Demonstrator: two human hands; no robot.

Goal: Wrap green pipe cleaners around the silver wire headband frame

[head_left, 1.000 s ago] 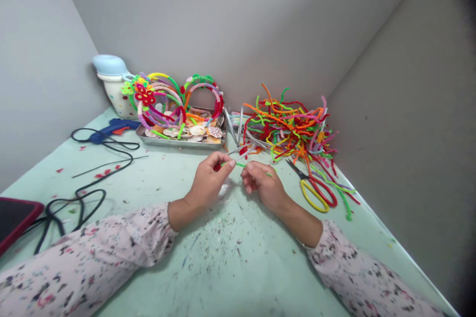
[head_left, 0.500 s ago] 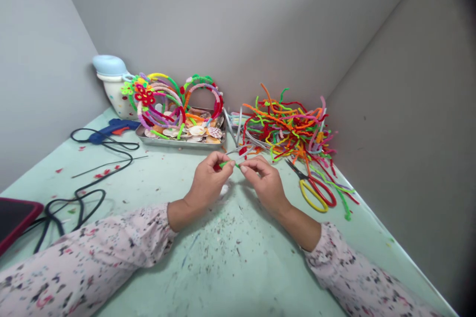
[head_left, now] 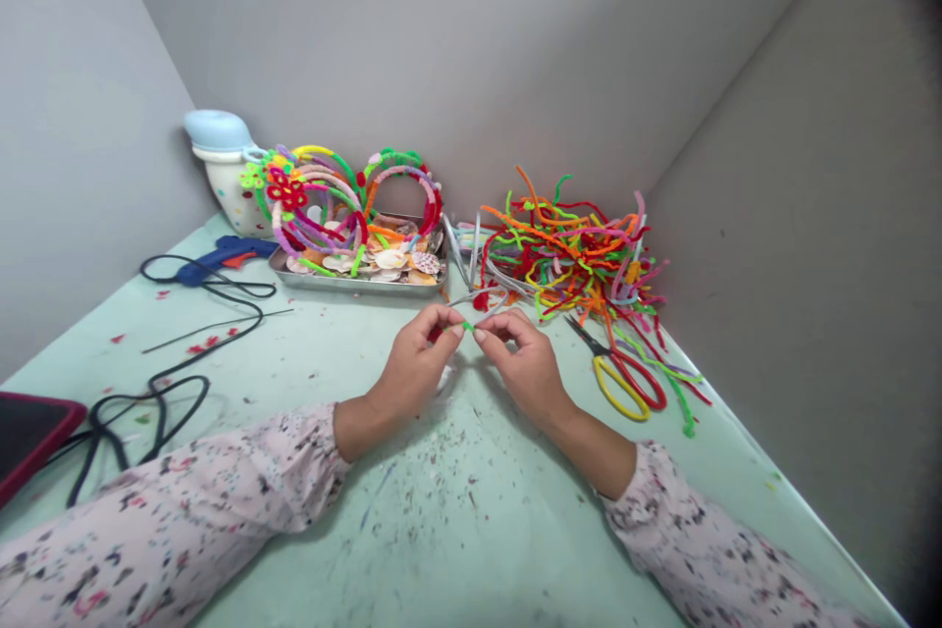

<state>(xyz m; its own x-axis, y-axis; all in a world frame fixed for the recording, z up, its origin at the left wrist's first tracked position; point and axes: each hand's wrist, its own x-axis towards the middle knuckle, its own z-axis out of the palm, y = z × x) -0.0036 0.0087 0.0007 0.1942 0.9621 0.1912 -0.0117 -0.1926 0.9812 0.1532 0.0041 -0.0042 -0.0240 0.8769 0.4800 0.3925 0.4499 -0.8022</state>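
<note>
Pinching a short green fuzzy stem [head_left: 469,326] tightly between thumb and fingers of the left hand [head_left: 418,355] at one end and of the right hand [head_left: 524,368] at the other, over the middle of the worktop [head_left: 478,540]. Showing a bit of red [head_left: 436,335] inside the left hand too, mostly hidden. Working before a metal tray [head_left: 360,286] of shells [head_left: 390,259] and fuzzy hoops [head_left: 287,188], with a tangled heap of stems [head_left: 574,250] beyond the right hand, scissors [head_left: 607,351] near it and a blue glue gun [head_left: 200,268] well to the left

A green fuzzy stem [head_left: 469,326] shows between pinched fingertips [head_left: 481,335].
</note>
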